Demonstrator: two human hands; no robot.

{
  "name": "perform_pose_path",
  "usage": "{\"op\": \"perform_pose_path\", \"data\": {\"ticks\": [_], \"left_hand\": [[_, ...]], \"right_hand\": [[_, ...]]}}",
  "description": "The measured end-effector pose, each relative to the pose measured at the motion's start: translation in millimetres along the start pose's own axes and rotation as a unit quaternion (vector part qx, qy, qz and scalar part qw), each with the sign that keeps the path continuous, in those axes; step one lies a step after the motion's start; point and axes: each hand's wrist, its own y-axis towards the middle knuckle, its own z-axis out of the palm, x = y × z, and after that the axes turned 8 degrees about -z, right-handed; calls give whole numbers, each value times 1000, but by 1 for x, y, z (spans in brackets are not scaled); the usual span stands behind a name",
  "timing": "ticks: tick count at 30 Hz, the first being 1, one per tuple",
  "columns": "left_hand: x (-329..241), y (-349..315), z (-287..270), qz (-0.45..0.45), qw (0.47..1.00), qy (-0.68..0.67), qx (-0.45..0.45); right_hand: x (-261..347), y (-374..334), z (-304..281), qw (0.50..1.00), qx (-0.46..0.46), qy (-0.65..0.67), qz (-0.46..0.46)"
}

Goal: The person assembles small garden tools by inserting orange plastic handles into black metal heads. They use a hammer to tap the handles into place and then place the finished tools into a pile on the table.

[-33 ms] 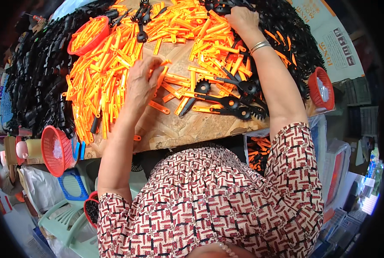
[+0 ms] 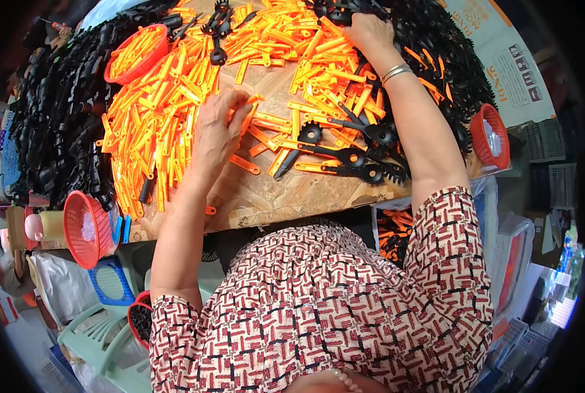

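My left hand (image 2: 219,128) is closed on an orange plastic handle (image 2: 255,99), whose end pokes out past the fingertips. It hovers at the right edge of a big heap of orange handles (image 2: 155,124). At the far side of the table my right hand (image 2: 371,34) reaches down with curled fingers into black plastic utensil heads (image 2: 335,10); what its fingertips grip is hidden. Between my arms lie black slotted and toothed utensil heads (image 2: 352,157), some joined to orange handles. A small black cluster of heads (image 2: 218,33) rests among the far handles.
Black parts are piled at the left (image 2: 56,111) and right (image 2: 436,39) of the table (image 2: 273,193). A red basket (image 2: 163,52) holds orange handles. Red baskets with clear plastic stand at the left (image 2: 76,242) and right (image 2: 482,141) edges. A green chair (image 2: 112,344) is at lower left.
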Motion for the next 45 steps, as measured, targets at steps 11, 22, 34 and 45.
{"op": "perform_pose_path", "data": {"ticks": [11, 22, 34, 45], "left_hand": [[-28, -10, -1, -156, 945, -268, 104], [-80, -21, 25, -83, 971, -221, 23], [-64, -50, 21, 77, 992, -8, -98], [-57, -54, 19, 108, 990, 18, -93]], "right_hand": [[-2, -33, -45, 683, -10, 722, 112], [106, -128, -72, 111, -56, 981, 152], [155, -170, -74, -7, -64, 973, 222], [165, -179, -68, 45, -66, 974, 214]]}}
